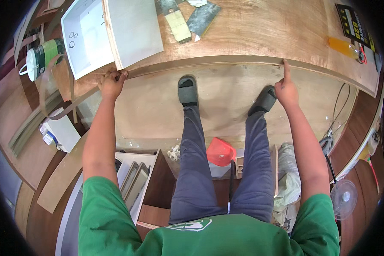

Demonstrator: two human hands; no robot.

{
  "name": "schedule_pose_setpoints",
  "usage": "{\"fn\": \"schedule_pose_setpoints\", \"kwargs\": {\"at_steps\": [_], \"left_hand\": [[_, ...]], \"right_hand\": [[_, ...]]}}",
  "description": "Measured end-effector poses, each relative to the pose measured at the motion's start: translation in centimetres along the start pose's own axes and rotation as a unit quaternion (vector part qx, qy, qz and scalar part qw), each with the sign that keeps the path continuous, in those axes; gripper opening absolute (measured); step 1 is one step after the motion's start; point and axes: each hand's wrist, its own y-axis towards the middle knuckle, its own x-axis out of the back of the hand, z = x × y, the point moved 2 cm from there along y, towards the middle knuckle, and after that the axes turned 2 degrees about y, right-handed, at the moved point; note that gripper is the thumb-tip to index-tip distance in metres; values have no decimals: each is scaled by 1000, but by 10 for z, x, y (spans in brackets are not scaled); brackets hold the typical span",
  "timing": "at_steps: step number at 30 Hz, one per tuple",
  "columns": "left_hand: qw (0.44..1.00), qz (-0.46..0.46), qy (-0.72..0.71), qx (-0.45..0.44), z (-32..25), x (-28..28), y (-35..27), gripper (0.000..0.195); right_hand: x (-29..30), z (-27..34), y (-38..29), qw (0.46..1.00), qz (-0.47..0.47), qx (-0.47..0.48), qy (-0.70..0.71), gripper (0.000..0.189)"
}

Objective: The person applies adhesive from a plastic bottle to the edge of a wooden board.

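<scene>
A thin brown edging strip (204, 60) runs along the front edge of the wooden worktop (259, 32). At the left, its loose end curls down off the edge. My left hand (111, 84) has its fingers bent around the strip at the worktop edge, just below the corner of a white open box (89, 41). Beside that box stands a pale panel (137, 35). My right hand (287, 89) touches the strip farther right with an outstretched index finger. Its other fingers are folded, and no object shows in it.
On the worktop lie a yellowish block (178, 26), a dark sheet (203, 17), an orange bottle (340, 47) and a black printed box (355, 27). A tub (46, 59) stands left. Below are a red dustpan (220, 152), plastic bags (288, 182), a fan (344, 199) and cables (336, 105).
</scene>
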Motion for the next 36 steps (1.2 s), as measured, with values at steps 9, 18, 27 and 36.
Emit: {"fn": "schedule_pose_setpoints", "kwargs": {"at_steps": [9, 18, 27, 36], "left_hand": [[996, 41, 66, -42, 36, -16, 35, 62], [997, 69, 29, -16, 11, 9, 18, 78], [999, 26, 4, 24, 8, 6, 20, 74], [994, -37, -96, -28, 64, -24, 30, 84]], "right_hand": [[-4, -4, 4, 999, -6, 33, -2, 91], [-5, -7, 3, 996, -54, 59, 35, 84], [5, -24, 4, 974, -91, 127, 164, 77], [6, -42, -11, 896, -93, -51, 432, 26]]}}
